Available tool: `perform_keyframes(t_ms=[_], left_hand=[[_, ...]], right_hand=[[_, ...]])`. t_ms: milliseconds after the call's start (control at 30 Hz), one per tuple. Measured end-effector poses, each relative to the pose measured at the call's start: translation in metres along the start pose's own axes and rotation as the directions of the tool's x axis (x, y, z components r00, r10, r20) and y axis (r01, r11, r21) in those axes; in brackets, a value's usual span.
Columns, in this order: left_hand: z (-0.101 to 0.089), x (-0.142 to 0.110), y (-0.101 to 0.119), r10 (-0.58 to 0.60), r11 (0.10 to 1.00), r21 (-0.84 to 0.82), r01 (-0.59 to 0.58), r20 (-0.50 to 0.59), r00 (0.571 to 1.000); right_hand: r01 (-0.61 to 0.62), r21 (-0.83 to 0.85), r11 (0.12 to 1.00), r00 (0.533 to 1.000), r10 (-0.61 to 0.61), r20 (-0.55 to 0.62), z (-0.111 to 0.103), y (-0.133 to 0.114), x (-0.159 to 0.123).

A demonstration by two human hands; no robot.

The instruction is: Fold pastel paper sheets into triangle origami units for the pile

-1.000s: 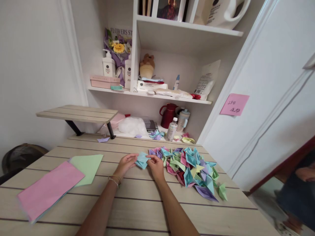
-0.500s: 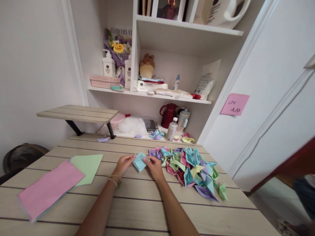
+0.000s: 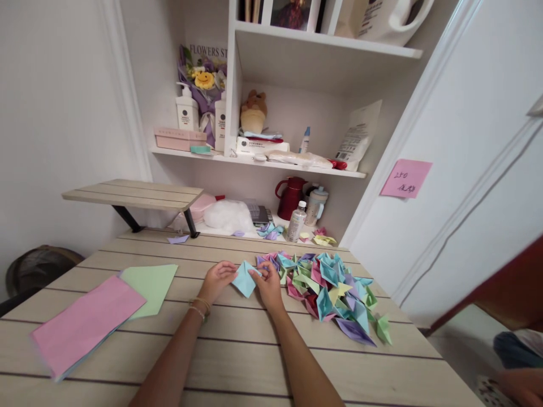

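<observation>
A light blue piece of folded paper, diamond-shaped with a point toward me, is held up between my two hands over the table. My right hand pinches its right side, thumb on the front face. At its left corner, my left hand has the fingers bent together around the edge. Just beyond my right hand lies a heap of folded paper pieces in blue, green, pink, purple and yellow. Off to the left rest pink paper sheets, partly over a green sheet.
A small raised stand occupies the back left of the wooden table. Behind the table's back edge are a clear bottle, a red jug and shelves with goods. Part of a person shows at the lower right.
The blue paper has been turned and flattened from a loose, layered shape into a diamond facing me. Both hands stay at its sides. The person at the right has shifted.
</observation>
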State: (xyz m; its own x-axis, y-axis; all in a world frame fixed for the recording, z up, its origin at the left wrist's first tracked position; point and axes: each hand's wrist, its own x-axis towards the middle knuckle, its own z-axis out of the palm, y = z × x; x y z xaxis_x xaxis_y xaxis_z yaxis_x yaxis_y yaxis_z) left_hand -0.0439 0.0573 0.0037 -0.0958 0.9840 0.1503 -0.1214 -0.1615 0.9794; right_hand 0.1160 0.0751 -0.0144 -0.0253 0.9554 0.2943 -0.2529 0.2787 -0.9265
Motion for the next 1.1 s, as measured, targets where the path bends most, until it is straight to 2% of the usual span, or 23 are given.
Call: perform_keyframes(t_ms=[233, 367, 500, 600, 700, 800, 867, 967, 1100], left_hand=[[0.0003, -0.0019, 0.0053, 0.005, 0.999, -0.031, -0.007, -0.05, 0.999], [0.0008, -0.0043, 0.0082, -0.029, 0.998, -0.063, 0.031, 0.026, 0.999], [0.0013, -0.0043, 0.0043, 0.049, 0.998, -0.034, -0.048, 0.049, 0.998], [-0.0001, -0.003, 0.0005, 0.132, 0.99, 0.049, -0.134, 0.038, 0.991], [-0.0031, -0.0018, -0.0001, 0.205, 0.961, 0.194, -0.198, -0.013, 0.979], [-0.0055, -0.0016, 0.0017, 0.253, 0.909, 0.357, -0.214, -0.066, 0.965], [-0.0055, -0.0021, 0.0027, 0.25, 0.894, 0.402, -0.198, -0.079, 0.965], [-0.0035, -0.0034, 0.0023, 0.207, 0.923, 0.346, -0.167, -0.082, 0.975], [-0.0009, -0.0043, 0.0006, 0.13, 0.974, 0.195, -0.119, -0.045, 0.99]], right_hand=[[-0.044, 0.011, 0.999, 0.985, 0.041, 0.167, 0.0009, 0.0002, -0.0014], [-0.056, -0.002, 0.998, 0.986, 0.055, 0.158, -0.0002, 0.0027, -0.0014], [-0.029, -0.027, 0.999, 0.994, 0.032, 0.107, -0.0021, 0.0044, 0.0014], [0.009, -0.096, 0.995, 0.997, -0.002, 0.079, -0.0033, 0.0028, 0.0021], [0.092, -0.234, 0.968, 0.994, -0.076, 0.076, -0.0039, -0.0001, 0.0007], [0.186, -0.33, 0.926, 0.981, -0.158, 0.11, -0.0038, -0.0018, -0.001], [0.222, -0.341, 0.913, 0.974, -0.19, 0.123, -0.0036, -0.002, -0.0015], [0.247, -0.336, 0.909, 0.968, -0.216, 0.126, -0.0036, -0.0019, -0.0014], [0.263, -0.327, 0.908, 0.964, -0.23, 0.134, -0.0039, -0.0019, -0.0009]])
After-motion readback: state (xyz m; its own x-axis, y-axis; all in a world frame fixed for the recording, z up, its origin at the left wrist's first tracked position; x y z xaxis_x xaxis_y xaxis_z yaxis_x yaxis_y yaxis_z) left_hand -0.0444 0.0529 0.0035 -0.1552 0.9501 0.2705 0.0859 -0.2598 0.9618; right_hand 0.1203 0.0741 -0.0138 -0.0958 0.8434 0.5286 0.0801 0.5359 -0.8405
